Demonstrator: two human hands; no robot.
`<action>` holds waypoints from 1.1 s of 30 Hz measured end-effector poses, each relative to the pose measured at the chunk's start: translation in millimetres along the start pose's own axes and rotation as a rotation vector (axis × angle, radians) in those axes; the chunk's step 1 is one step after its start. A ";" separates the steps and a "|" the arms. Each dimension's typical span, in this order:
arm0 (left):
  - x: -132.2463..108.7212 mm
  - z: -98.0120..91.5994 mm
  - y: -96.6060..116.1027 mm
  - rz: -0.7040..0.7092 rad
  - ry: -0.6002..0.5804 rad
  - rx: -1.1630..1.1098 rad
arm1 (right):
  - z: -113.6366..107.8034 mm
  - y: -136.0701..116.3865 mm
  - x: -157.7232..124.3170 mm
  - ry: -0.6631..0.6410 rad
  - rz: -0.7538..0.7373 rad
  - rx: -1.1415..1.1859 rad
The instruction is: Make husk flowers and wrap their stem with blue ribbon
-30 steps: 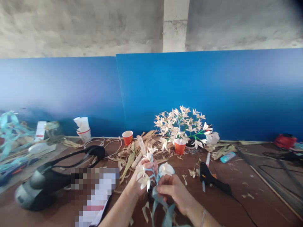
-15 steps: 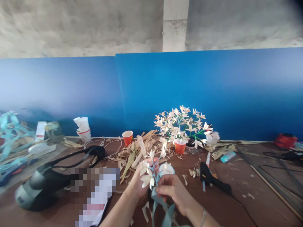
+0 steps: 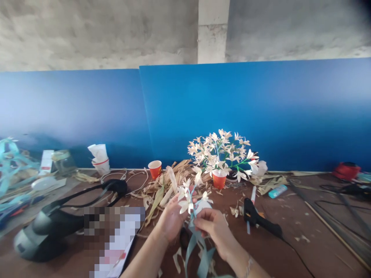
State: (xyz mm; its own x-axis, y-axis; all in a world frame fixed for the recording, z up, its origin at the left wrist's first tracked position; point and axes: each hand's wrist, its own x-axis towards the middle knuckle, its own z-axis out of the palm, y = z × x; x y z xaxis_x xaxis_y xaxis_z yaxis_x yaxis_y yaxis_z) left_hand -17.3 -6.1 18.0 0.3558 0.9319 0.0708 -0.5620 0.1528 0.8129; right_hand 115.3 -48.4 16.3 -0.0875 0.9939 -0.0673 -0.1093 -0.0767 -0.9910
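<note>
A spray of white artificial flowers on a pale blue stem stands between my two hands. My left hand is closed around its far side, fingers partly hidden behind the blossoms. Lower on the stem, my right hand pinches a pale blue-green ribbon against it, and the loose ribbon hangs toward the table's front. Behind the hands sits a round white thing, mostly covered. Beyond it a red paper cup holds a large bunch of similar white flowers.
A black glue gun lies right of my hands, its cord running forward. Dried husks are heaped behind the left hand, near another red cup. A grey-black headset lies at left. A turquoise tube rests farther right.
The flower spray has turned and shifted slightly right in my hands. My left hand has moved a little, and the ribbon tails hang differently below the right hand.
</note>
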 end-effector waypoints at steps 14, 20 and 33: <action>0.7 2.9 6.3 0.078 0.070 0.143 | -1.0 9.4 3.6 0.011 -0.151 -0.213; -1.9 5.3 6.5 0.047 0.073 0.104 | -0.1 6.5 2.5 -0.040 -0.142 -0.133; -1.8 5.2 3.2 -0.028 0.019 0.015 | -1.7 -1.1 -0.1 -0.047 -0.080 0.071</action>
State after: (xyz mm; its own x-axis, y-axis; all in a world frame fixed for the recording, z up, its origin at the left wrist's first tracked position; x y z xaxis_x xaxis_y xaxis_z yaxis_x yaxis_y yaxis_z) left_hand -15.9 -9.0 23.4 0.3575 0.9332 0.0370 -0.5406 0.1744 0.8230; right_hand 117.0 -48.3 17.2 -0.1224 0.9923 0.0186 -0.1871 -0.0046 -0.9823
